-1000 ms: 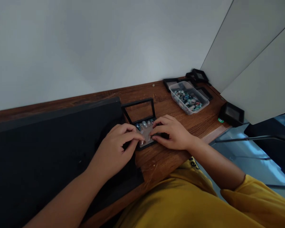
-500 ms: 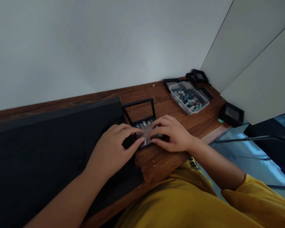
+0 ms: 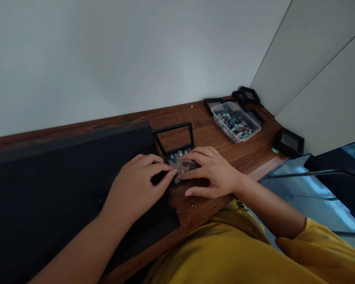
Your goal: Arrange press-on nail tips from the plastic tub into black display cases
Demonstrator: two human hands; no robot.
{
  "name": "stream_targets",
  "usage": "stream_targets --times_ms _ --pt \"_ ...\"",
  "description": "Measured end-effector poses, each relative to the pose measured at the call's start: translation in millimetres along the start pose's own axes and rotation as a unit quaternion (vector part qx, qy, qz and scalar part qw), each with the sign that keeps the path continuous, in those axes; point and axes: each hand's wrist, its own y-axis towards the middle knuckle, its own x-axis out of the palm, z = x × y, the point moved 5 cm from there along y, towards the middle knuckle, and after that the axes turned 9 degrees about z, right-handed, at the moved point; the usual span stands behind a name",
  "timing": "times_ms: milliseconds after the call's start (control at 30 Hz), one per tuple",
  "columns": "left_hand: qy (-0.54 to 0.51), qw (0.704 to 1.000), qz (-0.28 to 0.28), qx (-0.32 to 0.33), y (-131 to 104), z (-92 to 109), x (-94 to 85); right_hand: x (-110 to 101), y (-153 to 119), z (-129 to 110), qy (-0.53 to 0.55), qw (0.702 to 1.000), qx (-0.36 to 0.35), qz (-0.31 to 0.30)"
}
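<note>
A small black display case (image 3: 166,153) lies with its clear-windowed lid (image 3: 175,139) raised at the back. Inside, several shiny press-on nails (image 3: 180,154) stand in a row along the far side of a clear film, with more near the front. My left hand (image 3: 140,181) is at the case's left side, thumb and index fingertips pinched together; whatever is between them is too small to make out. My right hand (image 3: 214,171) reaches over the case from the right with its fingers apart, the fingertips on or just above the film. Part of the case is hidden under it.
A clear plastic tub (image 3: 236,122) full of small colourful pieces stands to the right on the wooden table (image 3: 195,118). Several black cases (image 3: 250,94) lie around it, one (image 3: 288,142) at the right edge. A dark mat (image 3: 62,189) covers the left side.
My left thumb and index finger have closed together. My right hand has spread its fingers and shifted slightly left and toward me over the case.
</note>
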Motion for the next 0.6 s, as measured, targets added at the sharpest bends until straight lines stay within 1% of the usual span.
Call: stream_targets --times_ms 233,400,467,600 --pt "-0.034 0.999 -0.008 0.017 -0.9 2.3 -0.5 0.4 -3.1 3.0 -0.003 1.0 -0.007 0.025" --pt "-0.062 0.998 -0.016 0.026 -1.8 6.1 0.1 0.2 -2.2 4.2 0.0 1.0 0.016 0.011" --pt "-0.063 0.998 -0.01 0.019 -1.5 6.7 -0.8 -0.7 -1.5 3.9 0.005 1.0 0.019 0.011" --pt "-0.063 0.998 0.002 -0.001 -0.3 6.4 -2.2 -2.8 -0.4 1.7 0.003 1.0 0.003 0.027"
